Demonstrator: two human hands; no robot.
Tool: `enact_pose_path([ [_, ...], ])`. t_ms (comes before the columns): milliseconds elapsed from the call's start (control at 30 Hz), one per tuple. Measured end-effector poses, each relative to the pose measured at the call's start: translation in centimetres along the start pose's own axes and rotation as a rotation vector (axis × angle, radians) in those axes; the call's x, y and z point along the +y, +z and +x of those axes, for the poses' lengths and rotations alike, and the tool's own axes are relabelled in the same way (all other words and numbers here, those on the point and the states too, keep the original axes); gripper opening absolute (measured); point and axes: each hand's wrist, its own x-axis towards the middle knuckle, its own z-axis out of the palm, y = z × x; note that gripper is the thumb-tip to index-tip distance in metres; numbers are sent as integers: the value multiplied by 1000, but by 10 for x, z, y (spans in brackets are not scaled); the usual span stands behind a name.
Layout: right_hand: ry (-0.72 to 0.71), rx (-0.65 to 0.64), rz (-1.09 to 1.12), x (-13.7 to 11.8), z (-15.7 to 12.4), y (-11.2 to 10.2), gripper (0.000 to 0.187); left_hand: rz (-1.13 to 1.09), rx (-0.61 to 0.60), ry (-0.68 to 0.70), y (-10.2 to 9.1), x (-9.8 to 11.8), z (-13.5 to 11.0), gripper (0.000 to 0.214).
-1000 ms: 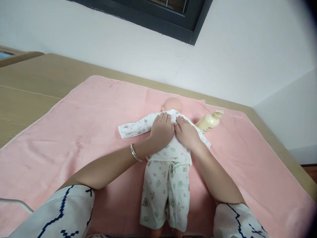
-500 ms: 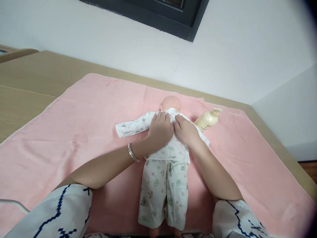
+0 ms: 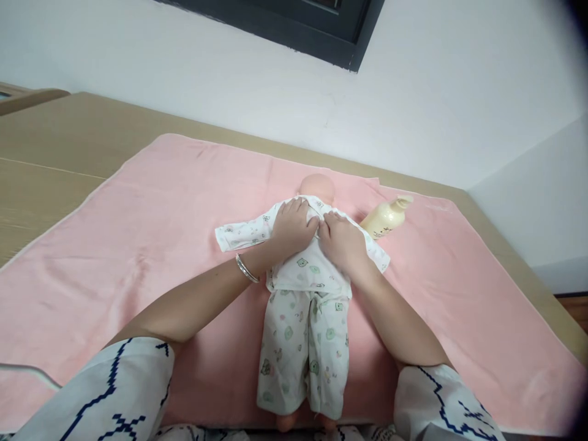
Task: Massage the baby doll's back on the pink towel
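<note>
A baby doll lies on its back, its bald head (image 3: 316,185) away from me. It wears a white printed shirt (image 3: 307,274) and matching trousers (image 3: 282,349); its feet show at the bottom. My left hand (image 3: 294,228), with a silver bangle at the wrist, rests flat on the shirt's chest, fingers pointing to the shoulder and thumb out to the middle. Beside it my right hand (image 3: 342,240) lies on the other side of the chest, fingers slightly bent. The two thumbs are close together below the collar. The palms are hidden.
A cream pump bottle (image 3: 386,218) lies tilted by the doll's sleeve at the right. Under everything is a pink mat (image 3: 174,202) on a wooden table (image 3: 92,131). A white cable (image 3: 32,370) crosses the left edge. Behind stand a white wall and a dark window frame (image 3: 321,46).
My left hand has shifted slightly up and left on the shirt, its fingers nearer the shoulder. My right hand has moved only a little. The doll lies in the same place.
</note>
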Motion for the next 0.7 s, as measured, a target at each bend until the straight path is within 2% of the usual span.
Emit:
enact_pose_path([
  [100, 20, 15, 68, 15, 16, 13, 55, 8, 13, -1, 2, 3, -4, 32],
  [267, 23, 38, 78, 23, 23, 26, 60, 111, -81, -23, -4, 6, -5, 38],
  [533, 2, 52, 84, 23, 22, 27, 61, 164, -94, -15, -6, 6, -4, 34],
  [700, -70, -67, 134, 36, 29, 21, 67, 184, -78, -14, -8, 13, -6, 35],
])
